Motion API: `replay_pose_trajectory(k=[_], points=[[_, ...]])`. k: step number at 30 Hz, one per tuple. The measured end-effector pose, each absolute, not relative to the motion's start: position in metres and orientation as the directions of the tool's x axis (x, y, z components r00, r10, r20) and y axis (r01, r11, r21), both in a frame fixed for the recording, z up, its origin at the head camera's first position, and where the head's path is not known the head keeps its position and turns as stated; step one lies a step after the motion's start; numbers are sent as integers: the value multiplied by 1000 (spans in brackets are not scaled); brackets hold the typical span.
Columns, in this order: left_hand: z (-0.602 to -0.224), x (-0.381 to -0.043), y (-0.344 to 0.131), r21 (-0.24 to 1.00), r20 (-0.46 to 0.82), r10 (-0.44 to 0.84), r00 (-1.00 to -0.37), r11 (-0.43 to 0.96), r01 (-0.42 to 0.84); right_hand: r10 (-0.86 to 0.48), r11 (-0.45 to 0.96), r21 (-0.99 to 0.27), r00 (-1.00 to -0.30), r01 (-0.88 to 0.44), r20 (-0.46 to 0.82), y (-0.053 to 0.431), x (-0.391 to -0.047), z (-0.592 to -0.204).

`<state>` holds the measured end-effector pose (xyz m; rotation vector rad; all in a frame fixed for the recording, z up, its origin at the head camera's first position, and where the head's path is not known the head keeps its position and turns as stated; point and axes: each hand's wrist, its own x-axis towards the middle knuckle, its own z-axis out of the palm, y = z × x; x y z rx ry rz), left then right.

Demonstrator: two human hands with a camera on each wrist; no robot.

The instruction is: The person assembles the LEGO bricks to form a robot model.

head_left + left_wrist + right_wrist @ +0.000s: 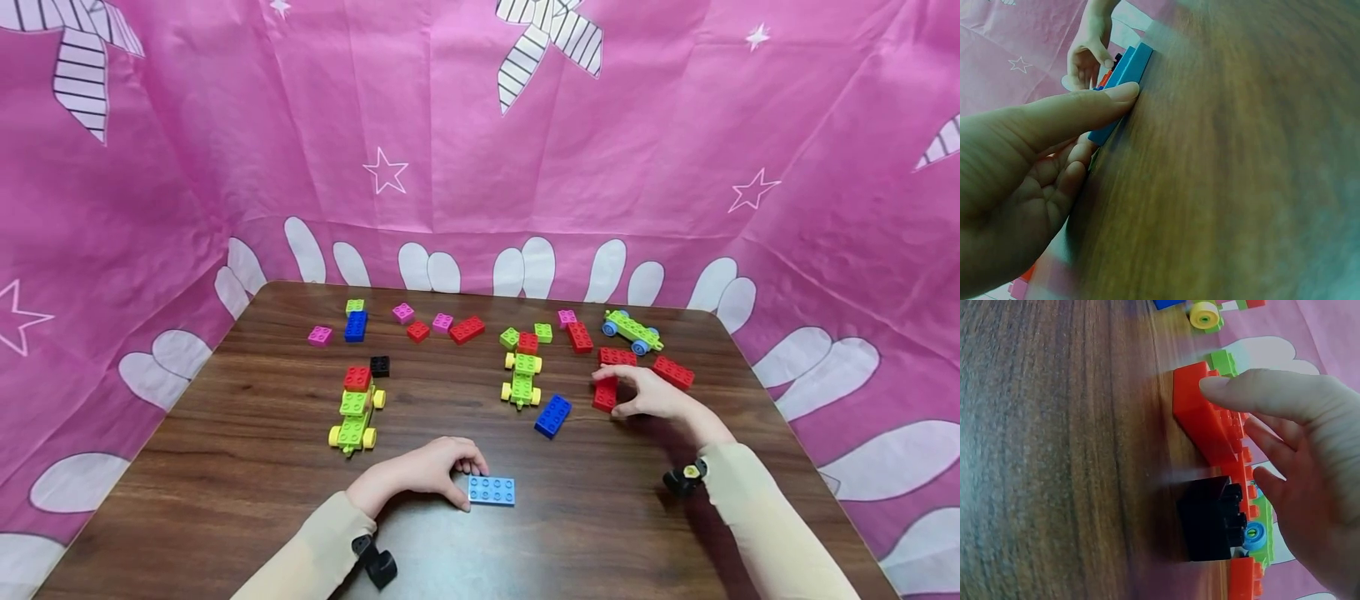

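Two cars bear blocks, one bare

The left hand [423, 468] pinches the light blue block's [501, 492] left end, near middle. The right hand [654, 395] arches over a red block [603, 398] at right; whether it grips, I cannot tell. Building looks partway: left car [352, 430] and middle car [522, 383] carry blocks; far-right car [634, 328] has none. Open table [585, 533] lies right of the light blue block; another red block [618, 357] crowds the far side.

Light-blue brick [492, 492], red brick [603, 397], brown wood-grained table [247, 442], pink cloth [480, 192] with white stars [757, 37] and black-striped white bows [522, 73]
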<state>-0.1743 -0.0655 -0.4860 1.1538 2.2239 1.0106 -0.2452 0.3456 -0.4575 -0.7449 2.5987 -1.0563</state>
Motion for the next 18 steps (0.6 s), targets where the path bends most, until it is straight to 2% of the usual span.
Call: replay_pose_trajectory(k=[6, 18], points=[[-486, -174, -66, 763, -34, 832, -553, 379, 524, -522, 653, -645, -853, -398, -1, 345, -245, -462], [-486, -174, -66, 758, -32, 831, -555, 382, 528, -483, 658, -653, -876, -375, 16, 339, -247, -469]])
